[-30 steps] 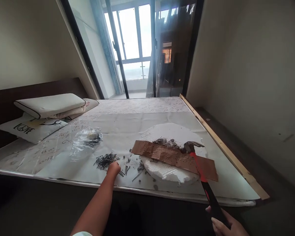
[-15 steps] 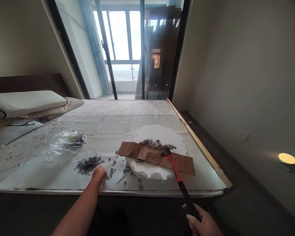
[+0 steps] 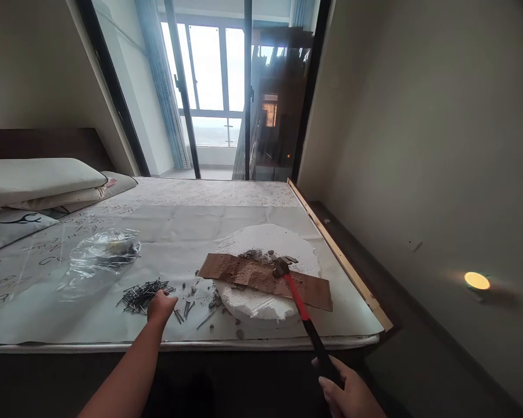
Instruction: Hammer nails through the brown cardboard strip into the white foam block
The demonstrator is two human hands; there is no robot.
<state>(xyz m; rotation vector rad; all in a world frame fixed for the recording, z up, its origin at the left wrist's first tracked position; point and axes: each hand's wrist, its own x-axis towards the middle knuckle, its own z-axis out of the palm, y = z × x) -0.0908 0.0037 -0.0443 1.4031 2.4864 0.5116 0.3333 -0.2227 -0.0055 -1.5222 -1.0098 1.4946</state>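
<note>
My left hand [image 3: 160,305] is at the right edge of a heap of dark nails [image 3: 140,296]. Its thumb points right; the other fingers are hidden, so whether it holds a nail I cannot tell. Several loose nails [image 3: 183,312] lie just right of that hand. My right hand [image 3: 348,388] is wrapped round the black grip of a claw hammer [image 3: 297,297] with a red shaft. The hammer's head rests on or just above a brown strip [image 3: 239,271], pitted with small holes, that lies across a round white foam block [image 3: 268,237].
Grey crumbs [image 3: 253,254] are scattered on and beside the foam. A clear plastic bag [image 3: 100,255] lies at left on the grey sheet [image 3: 174,226] covering a mattress. Folded bedding [image 3: 43,180] is piled far left. A wooden strip [image 3: 344,261] runs along the right edge.
My left hand has moved from beside the loose nails toward the heap, its thumb now showing. The hammer stays over the brown strip. The whole view has shifted slightly.
</note>
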